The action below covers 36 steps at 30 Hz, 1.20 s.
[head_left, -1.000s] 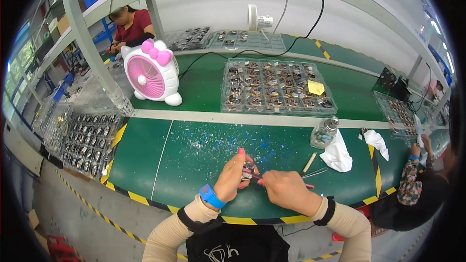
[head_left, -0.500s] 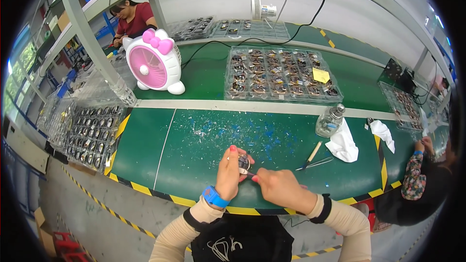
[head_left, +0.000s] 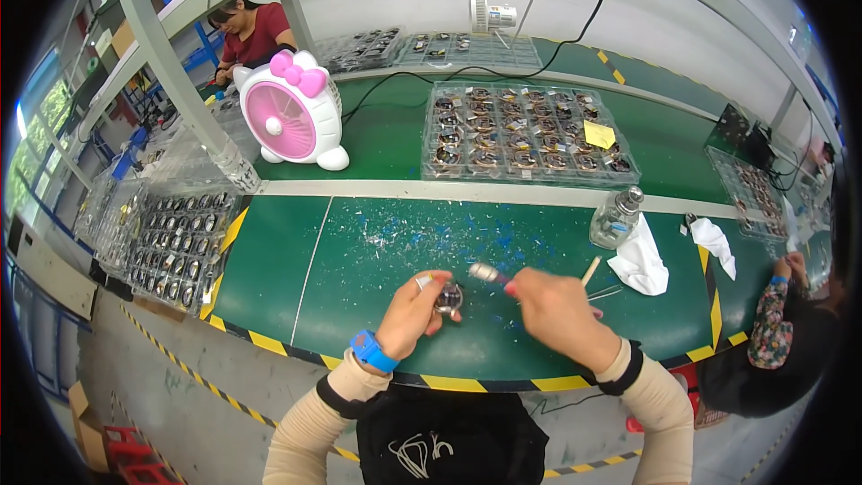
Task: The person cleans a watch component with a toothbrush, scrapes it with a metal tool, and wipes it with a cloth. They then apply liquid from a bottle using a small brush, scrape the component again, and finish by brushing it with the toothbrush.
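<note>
My left hand (head_left: 411, 316) is closed round a small, round watch-like part (head_left: 448, 298) with a dark, shiny face, held over the green bench. My right hand (head_left: 561, 313) grips a brush-like tool (head_left: 485, 273) with a pale, rounded end and a purple handle. The tool's end points left, above and to the right of the round part and apart from it. Small white and blue scraps (head_left: 422, 235) lie scattered on the bench beyond both hands.
A pale-handled tool (head_left: 591, 270), tweezers (head_left: 605, 293), a glass bottle (head_left: 615, 218) and white cloth (head_left: 640, 260) lie right. Trays of round parts stand at left (head_left: 171, 247) and back (head_left: 530, 130). A pink-white fan (head_left: 292, 117) stands behind. Other people sit back left and far right.
The brush-like tool has come away from the round part; my right hand has moved right and up. My left hand has shifted slightly left, still holding the part. The view has shifted slightly.
</note>
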Each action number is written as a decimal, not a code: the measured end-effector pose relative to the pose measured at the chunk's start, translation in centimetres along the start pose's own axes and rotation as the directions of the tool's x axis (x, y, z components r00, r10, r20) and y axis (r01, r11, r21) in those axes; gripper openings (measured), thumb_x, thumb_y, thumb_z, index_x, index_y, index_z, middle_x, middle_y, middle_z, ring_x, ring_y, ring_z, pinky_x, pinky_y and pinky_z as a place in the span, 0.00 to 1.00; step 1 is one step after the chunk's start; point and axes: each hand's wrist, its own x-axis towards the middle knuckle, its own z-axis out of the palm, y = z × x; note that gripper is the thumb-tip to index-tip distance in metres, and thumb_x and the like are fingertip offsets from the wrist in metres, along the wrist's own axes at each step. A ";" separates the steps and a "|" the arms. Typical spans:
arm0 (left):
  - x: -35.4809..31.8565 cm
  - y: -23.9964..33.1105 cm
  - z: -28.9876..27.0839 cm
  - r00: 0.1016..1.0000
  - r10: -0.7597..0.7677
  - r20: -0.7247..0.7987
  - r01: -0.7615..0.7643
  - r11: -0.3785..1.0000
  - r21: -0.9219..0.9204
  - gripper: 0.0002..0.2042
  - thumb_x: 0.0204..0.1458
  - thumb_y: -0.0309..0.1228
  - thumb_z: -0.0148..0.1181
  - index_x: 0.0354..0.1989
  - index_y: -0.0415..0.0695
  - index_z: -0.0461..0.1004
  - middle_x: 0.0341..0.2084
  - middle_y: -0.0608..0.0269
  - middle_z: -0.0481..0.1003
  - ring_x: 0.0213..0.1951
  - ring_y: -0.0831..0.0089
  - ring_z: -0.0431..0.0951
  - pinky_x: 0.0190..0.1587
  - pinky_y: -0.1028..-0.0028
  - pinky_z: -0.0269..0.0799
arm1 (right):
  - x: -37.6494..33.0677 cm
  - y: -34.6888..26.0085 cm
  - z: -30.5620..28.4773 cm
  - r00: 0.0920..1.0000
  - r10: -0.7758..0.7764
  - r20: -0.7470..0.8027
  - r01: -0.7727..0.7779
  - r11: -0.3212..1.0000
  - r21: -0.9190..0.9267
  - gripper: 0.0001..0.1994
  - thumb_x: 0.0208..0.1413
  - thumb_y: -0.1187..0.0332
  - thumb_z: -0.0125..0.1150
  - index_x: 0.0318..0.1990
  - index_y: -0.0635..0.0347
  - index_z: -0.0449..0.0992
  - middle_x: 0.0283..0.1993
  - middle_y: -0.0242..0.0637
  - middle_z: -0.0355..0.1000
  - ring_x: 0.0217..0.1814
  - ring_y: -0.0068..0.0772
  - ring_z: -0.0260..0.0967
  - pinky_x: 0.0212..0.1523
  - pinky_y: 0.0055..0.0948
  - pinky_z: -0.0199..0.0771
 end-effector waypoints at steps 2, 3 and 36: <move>0.3 -0.1 -0.3 0.999 0.021 0.040 -0.025 0.995 0.097 0.10 0.66 0.33 0.45 0.49 0.41 0.67 0.28 0.61 0.74 0.22 0.81 0.65 0.21 0.81 0.59 | -0.2 -0.5 0.0 0.999 -0.053 -0.011 0.053 0.997 0.053 0.08 0.54 0.70 0.60 0.26 0.60 0.70 0.21 0.39 0.69 0.22 0.45 0.70 0.21 0.40 0.68; 0.2 0.0 -0.2 0.996 0.055 0.072 -0.064 0.990 0.127 0.11 0.66 0.33 0.44 0.49 0.41 0.66 0.29 0.61 0.74 0.22 0.81 0.65 0.21 0.81 0.59 | -0.2 -0.7 0.2 0.998 -0.058 0.017 0.058 0.998 0.033 0.08 0.54 0.70 0.60 0.26 0.60 0.70 0.21 0.39 0.69 0.22 0.44 0.70 0.21 0.40 0.68; 1.8 3.3 2.0 0.985 0.081 0.154 -0.086 0.996 0.028 0.17 0.66 0.40 0.37 0.43 0.41 0.69 0.23 0.68 0.66 0.18 0.84 0.54 0.19 0.81 0.47 | 2.6 1.5 -1.5 0.981 -0.186 0.056 0.184 0.982 0.031 0.09 0.55 0.66 0.58 0.26 0.58 0.70 0.21 0.40 0.71 0.21 0.43 0.72 0.20 0.40 0.70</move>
